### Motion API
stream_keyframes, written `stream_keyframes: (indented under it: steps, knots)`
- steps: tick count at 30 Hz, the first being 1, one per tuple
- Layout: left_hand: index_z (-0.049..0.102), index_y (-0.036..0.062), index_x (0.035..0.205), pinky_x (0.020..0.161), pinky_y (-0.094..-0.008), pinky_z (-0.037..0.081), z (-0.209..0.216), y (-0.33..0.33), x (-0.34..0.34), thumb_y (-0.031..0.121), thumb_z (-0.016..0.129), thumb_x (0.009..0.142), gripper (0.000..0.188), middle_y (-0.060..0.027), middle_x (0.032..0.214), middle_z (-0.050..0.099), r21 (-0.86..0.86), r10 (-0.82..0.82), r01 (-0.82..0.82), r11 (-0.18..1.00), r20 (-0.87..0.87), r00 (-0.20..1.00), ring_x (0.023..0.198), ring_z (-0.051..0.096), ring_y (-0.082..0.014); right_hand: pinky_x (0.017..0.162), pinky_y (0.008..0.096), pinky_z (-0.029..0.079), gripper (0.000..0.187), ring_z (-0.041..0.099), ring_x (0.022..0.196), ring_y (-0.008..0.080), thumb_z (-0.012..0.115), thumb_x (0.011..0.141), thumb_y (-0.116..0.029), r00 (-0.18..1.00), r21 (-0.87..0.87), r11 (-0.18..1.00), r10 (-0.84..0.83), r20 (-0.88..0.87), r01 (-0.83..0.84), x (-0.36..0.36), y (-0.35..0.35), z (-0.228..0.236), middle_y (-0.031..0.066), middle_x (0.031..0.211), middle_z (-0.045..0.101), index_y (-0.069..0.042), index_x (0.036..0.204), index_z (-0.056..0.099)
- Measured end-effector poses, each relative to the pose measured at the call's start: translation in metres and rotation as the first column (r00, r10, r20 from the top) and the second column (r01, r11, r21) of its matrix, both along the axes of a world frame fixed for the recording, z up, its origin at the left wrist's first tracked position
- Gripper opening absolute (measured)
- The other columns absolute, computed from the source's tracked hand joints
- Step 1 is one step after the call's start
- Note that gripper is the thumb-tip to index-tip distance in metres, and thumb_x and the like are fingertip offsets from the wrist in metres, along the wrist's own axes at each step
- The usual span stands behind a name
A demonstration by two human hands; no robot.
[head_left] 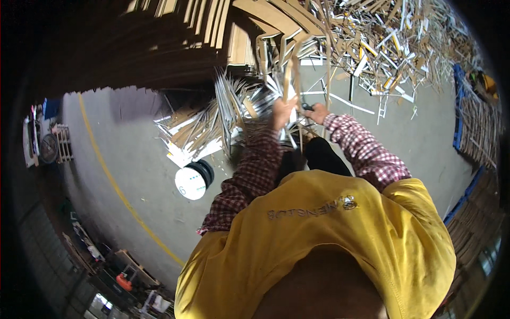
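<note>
My left hand (284, 112) is closed around a long brown cardboard strip (288, 77) that stands up from it. Close by on its right, my right hand (319, 114) is closed on a small dark handle (307, 107); what tool it belongs to is too small to tell. Ahead of both hands rises a tall stack of cardboard sheets (241, 45), with bent strips hanging at its near right end. A heap of white and brown strips (228, 103) lies beside my left forearm and partly behind it.
Loose cardboard scraps (388, 48) cover the floor at the far right. On the floor to the left stands a round white-topped object with black rings (191, 182). A yellow line (109, 173) crosses the floor. Blue-edged pallets (458, 106) of stacked material line the right.
</note>
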State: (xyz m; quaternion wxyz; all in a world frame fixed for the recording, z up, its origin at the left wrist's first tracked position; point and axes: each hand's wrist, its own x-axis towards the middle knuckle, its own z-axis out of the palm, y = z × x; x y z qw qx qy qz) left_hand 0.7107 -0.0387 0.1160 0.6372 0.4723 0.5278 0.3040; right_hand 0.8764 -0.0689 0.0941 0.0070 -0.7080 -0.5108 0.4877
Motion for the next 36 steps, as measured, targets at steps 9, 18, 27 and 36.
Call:
stream_keyframes:
  steps: [9, 18, 27, 36]
  knots:
    - [0.050, -0.0050, 0.099, 0.082, -0.0342, 0.036, -0.108, 0.082, -0.196, 0.035, 0.037, 0.085, 0.044, -0.0194, 0.101, 0.052, 0.508, 0.693, -0.552, 0.661, -0.130, 0.709, 0.096, 0.048, -0.0288, 0.049, 0.0308, 0.040, 0.037, 0.050, 0.047, 0.0183, 0.059, 0.067, -0.032, 0.962, 0.226, 0.941, 0.268, -0.047, -0.251, -0.045, 0.065, -0.040, 0.0122, 0.051, 0.051, 0.005, 0.065, 0.057]
    - [0.046, -0.0018, 0.098, 0.068, -0.0434, 0.039, -0.213, 0.085, -0.127, 0.034, 0.021, 0.088, 0.045, -0.0235, 0.082, 0.054, 0.277, 0.745, -0.692, 0.667, -0.292, 0.600, 0.077, 0.050, -0.0400, 0.049, 0.0277, 0.038, 0.031, 0.045, 0.050, 0.0116, 0.055, 0.072, -0.027, 0.943, 0.102, 0.948, 0.312, -0.113, -0.302, 0.007, 0.079, -0.112, 0.0056, 0.053, 0.051, 0.004, 0.068, 0.058]
    - [0.053, 0.0042, 0.077, 0.064, -0.0432, 0.039, -0.172, -0.031, 0.133, 0.026, 0.042, 0.080, 0.024, -0.0208, 0.076, 0.053, 0.078, 0.356, -0.355, 0.932, -0.012, 0.934, 0.074, 0.052, -0.0358, 0.044, 0.0289, 0.043, 0.023, 0.053, 0.048, 0.0161, 0.056, 0.070, -0.021, 0.955, 0.289, 0.949, -0.194, 0.225, 0.125, 0.118, 0.044, -0.126, 0.0084, 0.057, 0.056, 0.003, 0.069, 0.058]
    - [0.049, 0.0042, 0.099, 0.071, -0.0393, 0.041, -0.244, 0.118, -0.203, 0.015, 0.039, 0.080, 0.024, -0.0200, 0.089, 0.051, 0.753, 0.884, -0.464, 0.467, -0.380, 0.274, 0.083, 0.050, -0.0330, 0.050, 0.0257, 0.046, 0.020, 0.055, 0.057, 0.0137, 0.049, 0.077, -0.016, 0.983, 0.025, 0.998, 0.057, 0.172, -0.062, 0.135, -0.017, -0.152, 0.0076, 0.075, 0.061, 0.001, 0.081, 0.059]
